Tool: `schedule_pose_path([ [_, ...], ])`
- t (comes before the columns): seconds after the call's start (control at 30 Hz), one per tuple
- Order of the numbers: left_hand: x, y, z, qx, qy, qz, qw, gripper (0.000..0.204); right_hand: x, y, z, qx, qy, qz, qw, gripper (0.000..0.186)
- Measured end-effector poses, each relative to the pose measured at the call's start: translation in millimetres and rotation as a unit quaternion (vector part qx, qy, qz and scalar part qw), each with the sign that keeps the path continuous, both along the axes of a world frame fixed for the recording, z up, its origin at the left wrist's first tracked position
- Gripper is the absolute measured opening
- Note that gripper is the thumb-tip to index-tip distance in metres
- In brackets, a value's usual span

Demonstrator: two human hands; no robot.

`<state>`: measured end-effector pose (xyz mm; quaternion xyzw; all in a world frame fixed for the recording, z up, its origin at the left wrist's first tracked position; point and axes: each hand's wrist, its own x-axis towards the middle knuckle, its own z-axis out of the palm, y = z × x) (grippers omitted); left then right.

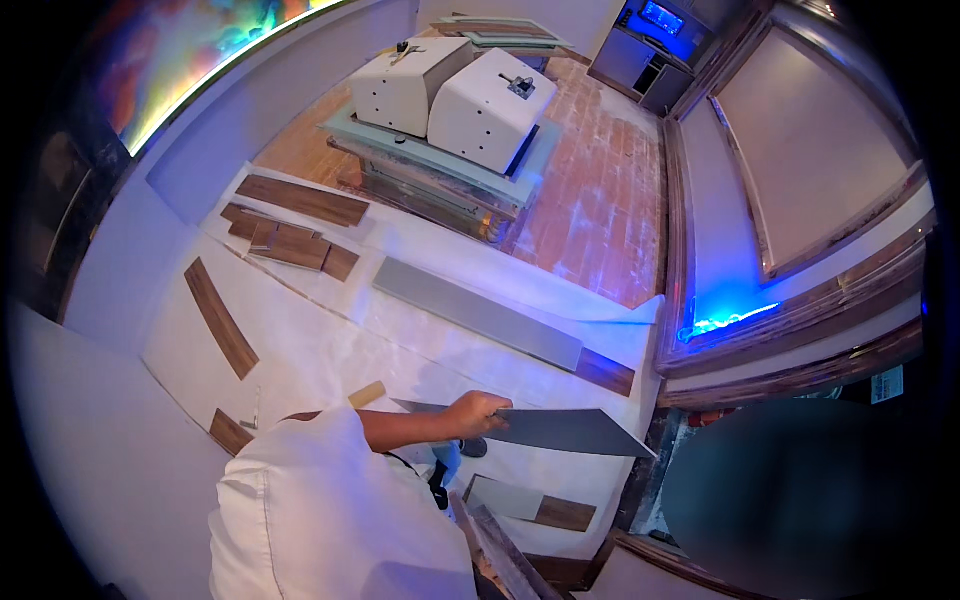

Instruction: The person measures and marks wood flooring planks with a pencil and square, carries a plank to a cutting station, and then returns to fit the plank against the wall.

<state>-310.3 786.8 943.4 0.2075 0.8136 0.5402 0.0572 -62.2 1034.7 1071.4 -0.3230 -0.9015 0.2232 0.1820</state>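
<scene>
My left hand [478,414] is closed on the edge of a long flooring plank [570,430], its grey side showing. The forearm reaches to the right from a white sleeve [300,500], and the plank's right end is cut at a slant. Beneath the arm, part of a dark shoe [474,449] shows on the white floor covering [330,340]. My right hand cannot be made out. Beyond the held plank lies a long grey plank [470,305], with a brown wood-look piece [605,372] at its right end.
Brown planks [300,200] and shorter pieces [290,246] lie at the far left. A single narrow plank [220,318] sits nearer. White box-shaped units [490,110] stand on a stacked platform [420,190]. Framed panelling [810,150] lines the right side, with a blue light strip [735,320].
</scene>
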Motion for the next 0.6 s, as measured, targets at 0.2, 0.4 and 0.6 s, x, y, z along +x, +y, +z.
schedule_pose_path([
  [0.2, -7.9, 9.7, -2.6, 0.061, -0.033, -0.074, 0.995, 0.021, 50.9, 19.6, 14.3, -0.006, 0.038, -0.077, 0.996, 0.036],
  [0.4, -4.3, -22.8, 22.1, 0.020, -0.164, -0.048, 0.985, 0.016, 125.7, 54.1, 61.0, -0.009, 0.213, -0.293, 0.932, 0.035],
  [0.6, 9.2, -24.4, 7.3, 0.080, -0.167, -0.098, 0.978, 0.027, 63.2, 68.0, 91.0, -0.016, 0.219, -0.298, 0.929, 0.029],
])
